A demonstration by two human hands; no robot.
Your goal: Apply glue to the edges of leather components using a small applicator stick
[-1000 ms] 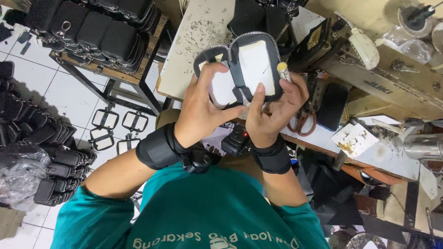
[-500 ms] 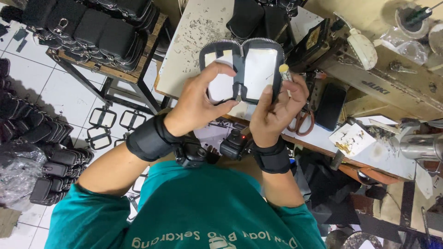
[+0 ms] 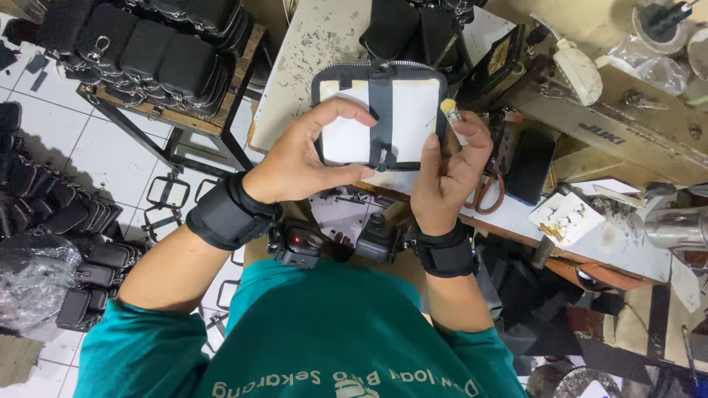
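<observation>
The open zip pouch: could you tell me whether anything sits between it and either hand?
Nothing visible does. The left hand and right hand both grip the open zip pouch directly, thumbs on its white lining, above the worktable.

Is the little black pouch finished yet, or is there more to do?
Looks partly done. The black pouch already has its zipper sewn round the edge and white lining inside. The left hand and right hand hold it open flat above the sewing table; the right also grips a small yellow-tipped tool. It is not zipped shut, unlike the closed pouches on the rack.
</observation>
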